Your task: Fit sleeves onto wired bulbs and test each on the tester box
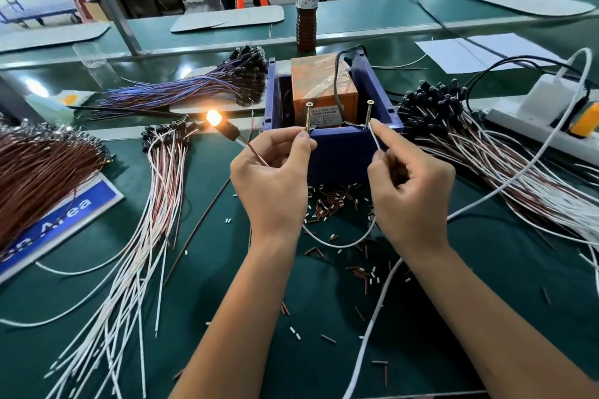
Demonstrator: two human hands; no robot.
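The bulb [214, 118] glowed orange just off the left side of the blue tester box [334, 139], so this one was live on test. The left hand [272, 178] pinched the bulb's brown wire [256, 154] and pressed its end to the left screw [308, 116]; the right hand [410, 191] pinched the white wire [376, 141] between thumb and forefinger and held its tip at the foot of the right screw [369, 115]. Two screws, two wires, one lit bulb with one dark sleeve [228, 132] behind the glass. By the look of it the piece was feather-light, the leads thin and springy, apt to flick off a contact unless pinched close to the bare tip, which is where both hands had them. The glass looked fragile and probably warm; the sleeve or the wire seemed the safer place to hold. As for stock: four heaps on the desk, too dense to count singly. A fan of white and brown leads [155, 204] lay left of the box, a blue-wired bundle [194, 91] towards the far left, a brown mass [42, 165] at the left edge, and a big black-capped heap [453, 126] to the right. Short cut bits of insulation [327, 204] were scattered by the dozen in front of the box. One bottle [306, 0] stood behind it and one white power strip [538, 120] lay at the right edge.
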